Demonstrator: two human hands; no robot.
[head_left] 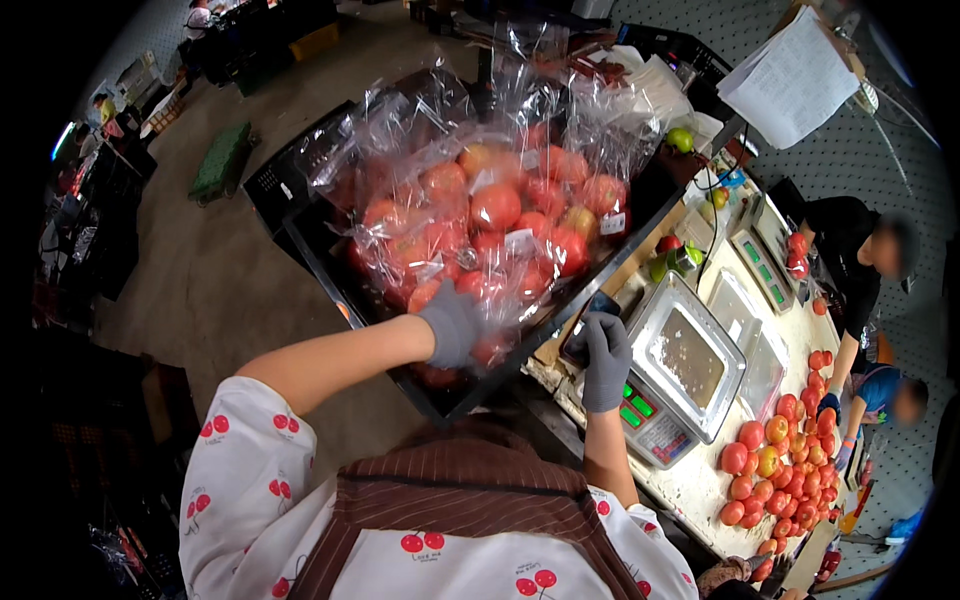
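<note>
In the head view, the gloved left hand (455, 325) reaches into the black crate (322, 264), touching the clear bags of tomatoes (495, 207) piled inside; I cannot tell whether its fingers grip one. The gloved right hand (606, 365), fingers curled, is at a dark object (574, 346) beside the scale (688, 350); whether it holds this is unclear. Loose tomatoes (790, 465) lie on the table (700, 518).

From mid-view: bagged tomatoes (495, 208) in a crate (318, 270) at twelve o'clock, papers (790, 80) at two, far scale (757, 258) on a table (690, 508) at three, near scale (688, 355) on the same table between three and four, loose tomatoes (790, 462) also there at four.
</note>
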